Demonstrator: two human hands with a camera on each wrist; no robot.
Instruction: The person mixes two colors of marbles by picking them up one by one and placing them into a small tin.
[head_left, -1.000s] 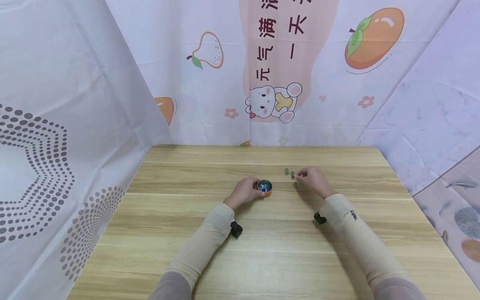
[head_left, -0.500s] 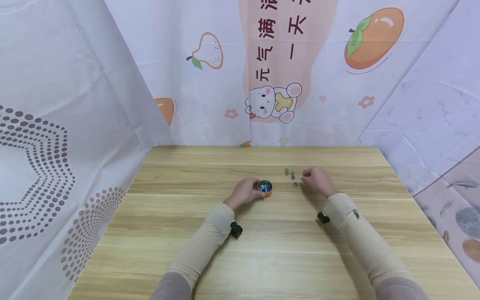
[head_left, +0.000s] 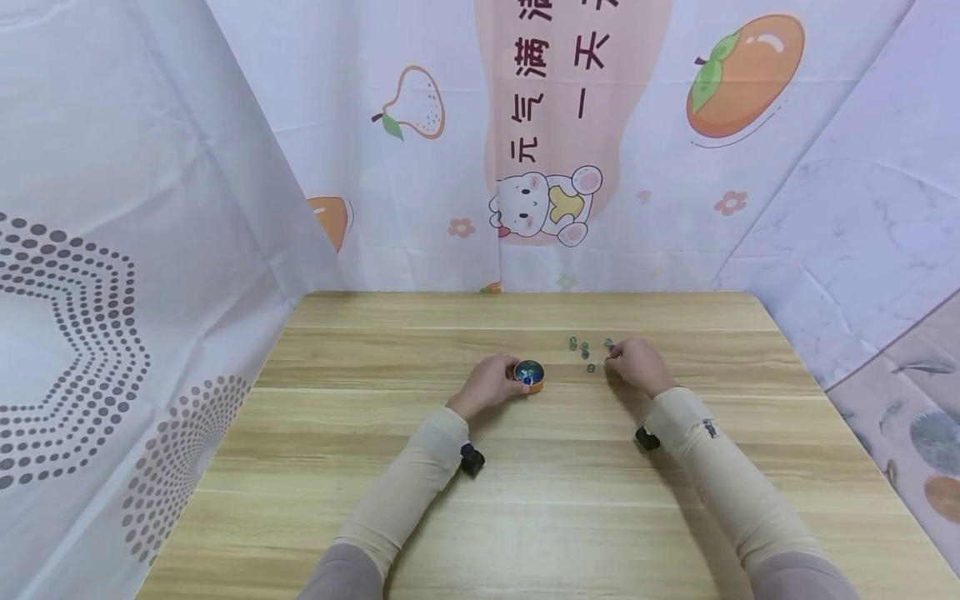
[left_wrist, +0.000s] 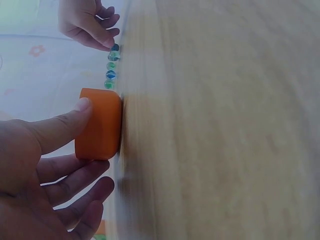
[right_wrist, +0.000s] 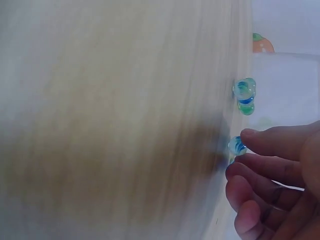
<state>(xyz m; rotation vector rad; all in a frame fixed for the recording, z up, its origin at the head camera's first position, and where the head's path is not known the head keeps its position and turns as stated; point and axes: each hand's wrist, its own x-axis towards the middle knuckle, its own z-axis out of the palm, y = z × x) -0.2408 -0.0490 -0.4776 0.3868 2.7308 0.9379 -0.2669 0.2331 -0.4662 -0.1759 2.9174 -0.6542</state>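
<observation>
My left hand (head_left: 491, 383) grips a small round orange container (left_wrist: 100, 125) from its left side, thumb on the near wall and fingers around the far side. It stands on the wooden table with blue and green contents showing inside. My right hand (head_left: 637, 364) is to the right of it, low over the table. Its thumb and index finger pinch a clear glass marble (right_wrist: 237, 145) with blue swirls. One green marble (head_left: 608, 342) lies by the fingertips. Between the hands, several more marbles (head_left: 585, 347) lie loose, and a single marble (head_left: 591, 367) sits nearer me.
The wooden table (head_left: 480, 517) ends at the back against a printed curtain (head_left: 420, 192). More cloth hangs on the left (head_left: 150, 250) and right. A black wrist camera (head_left: 472, 460) is strapped to each forearm.
My right hand has shifted slightly right, away from the loose marbles, uncovering the nearer marble and reaching another on the right. The left hand and container have stayed in place.
</observation>
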